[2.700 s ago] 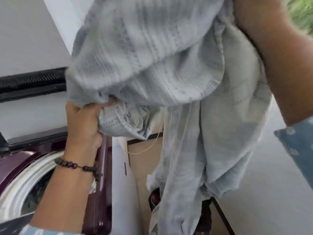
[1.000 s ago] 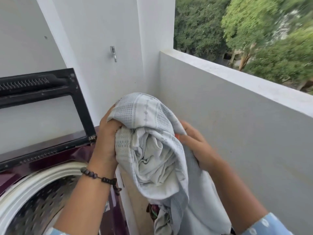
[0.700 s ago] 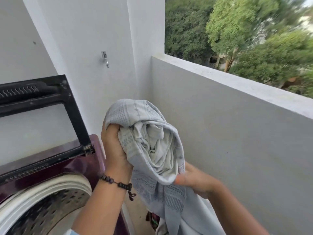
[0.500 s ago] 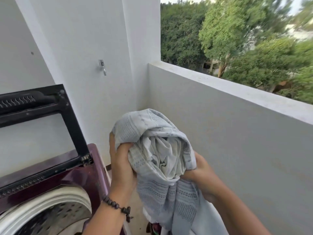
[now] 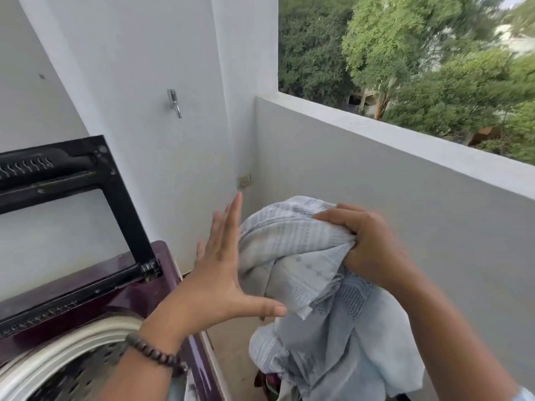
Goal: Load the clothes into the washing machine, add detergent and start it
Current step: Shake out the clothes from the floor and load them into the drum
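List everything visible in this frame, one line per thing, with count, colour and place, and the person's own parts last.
Washing machine: one, maroon top-loader, lower left.
Lid: one, black frame, raised open against the wall at left.
Drum: one, perforated metal with a white rim, bottom left.
Cloth: one, pale grey-blue with woven pattern, bunched at centre and hanging down.
Dark clothes: count unclear, under the hanging cloth, bottom centre.
Wall hook: one, metal, on the white wall.
Parapet: one, white, right side.
Trees: several, green, beyond the parapet.
Bracelet: one, dark beads, left wrist.
Left hand: fingers spread, beside the cloth.
Right hand: gripping the cloth's top.
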Demonstrator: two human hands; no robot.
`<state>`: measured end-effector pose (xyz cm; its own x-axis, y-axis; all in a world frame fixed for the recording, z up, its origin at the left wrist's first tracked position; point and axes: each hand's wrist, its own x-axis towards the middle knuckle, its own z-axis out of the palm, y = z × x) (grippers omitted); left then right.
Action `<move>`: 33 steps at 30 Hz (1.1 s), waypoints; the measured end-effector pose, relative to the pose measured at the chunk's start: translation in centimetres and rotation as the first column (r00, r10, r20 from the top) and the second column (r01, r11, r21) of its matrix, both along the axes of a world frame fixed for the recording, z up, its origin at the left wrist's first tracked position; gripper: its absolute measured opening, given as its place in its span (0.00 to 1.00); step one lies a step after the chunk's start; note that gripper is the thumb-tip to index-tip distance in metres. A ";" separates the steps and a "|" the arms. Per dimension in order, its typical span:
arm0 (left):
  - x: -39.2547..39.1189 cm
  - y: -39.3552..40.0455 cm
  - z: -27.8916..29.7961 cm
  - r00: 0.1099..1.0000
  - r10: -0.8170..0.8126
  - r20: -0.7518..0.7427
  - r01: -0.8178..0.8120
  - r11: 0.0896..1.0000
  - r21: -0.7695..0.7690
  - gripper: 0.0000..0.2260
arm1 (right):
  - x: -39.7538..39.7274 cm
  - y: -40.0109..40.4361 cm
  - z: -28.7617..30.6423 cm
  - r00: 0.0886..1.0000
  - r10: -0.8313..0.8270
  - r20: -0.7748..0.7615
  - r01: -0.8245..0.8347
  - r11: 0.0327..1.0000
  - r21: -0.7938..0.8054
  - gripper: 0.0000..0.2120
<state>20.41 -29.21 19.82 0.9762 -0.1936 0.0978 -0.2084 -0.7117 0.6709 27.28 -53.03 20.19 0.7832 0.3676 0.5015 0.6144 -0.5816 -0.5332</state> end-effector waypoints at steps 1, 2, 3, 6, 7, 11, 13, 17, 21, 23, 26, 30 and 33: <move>0.4 -0.7 0.2 0.999 -0.017 0.030 0.013 0.992 0.124 0.66 | 0.0 0.6 0.1 0.999 0.046 0.019 -0.044 0.996 -0.079 0.22; 0.9 -1.4 0.1 0.998 -0.051 0.038 0.042 0.976 0.212 0.66 | -0.2 1.2 0.2 0.995 0.098 0.025 -0.094 0.985 -0.142 0.23; 1.3 -2.0 -0.1 0.996 -0.086 0.024 0.077 0.964 0.255 0.65 | -0.4 1.6 0.3 0.989 0.141 0.033 -0.133 0.974 -0.186 0.24; 1.8 -3.2 -1.9 0.987 -0.108 0.122 0.091 0.986 0.139 0.50 | -1.0 2.0 0.4 0.985 0.170 0.043 -0.159 0.971 -0.180 0.25; 1.8 -3.3 -2.5 0.981 -0.078 0.177 0.075 0.997 0.025 0.42 | -1.1 1.9 0.3 0.987 0.159 0.027 -0.153 0.976 -0.153 0.26; 2.2 -2.2 -3.9 0.988 0.046 0.147 0.013 0.926 -0.378 0.29 | -1.3 0.1 -0.7 0.919 0.278 -0.280 -0.277 0.960 0.044 0.38; 2.6 -1.3 -3.9 0.992 0.056 0.113 0.010 0.858 -0.514 0.28 | -0.8 -1.7 -1.6 0.782 0.367 -0.504 -0.318 0.930 0.185 0.50; 3.0 -0.2 -2.9 0.995 0.050 0.085 0.032 0.648 -0.761 0.26 | -0.5 -3.0 -4.5 0.603 0.414 -0.682 -0.298 0.910 0.289 0.60; 3.1 0.2 -1.9 0.996 0.091 -0.017 -0.051 0.396 -0.917 0.33 | -1.2 -2.6 -6.3 0.536 0.400 -0.744 -0.230 0.917 0.327 0.47; 3.1 0.8 -2.0 0.989 0.087 -0.123 -0.143 0.281 -0.949 0.35 | -1.5 -2.4 -6.3 0.623 0.337 -0.706 -0.170 0.939 0.299 0.32; 3.1 1.9 -1.8 0.964 0.108 -0.243 -0.263 0.237 -0.935 0.28 | -1.1 -3.3 -5.2 0.779 0.249 -0.576 -0.139 0.964 0.228 0.17; 3.0 2.4 -0.9 0.929 0.172 -0.328 -0.369 0.335 -0.867 0.07 | 0.5 -5.0 -2.8 0.934 0.096 -0.345 -0.007 0.968 0.250 0.16; 3.2 1.1 0.4 0.897 0.195 -0.396 -0.442 0.393 -0.807 0.25 | 1.5 -4.8 -0.8 0.980 -0.178 -0.088 0.196 0.939 0.282 0.12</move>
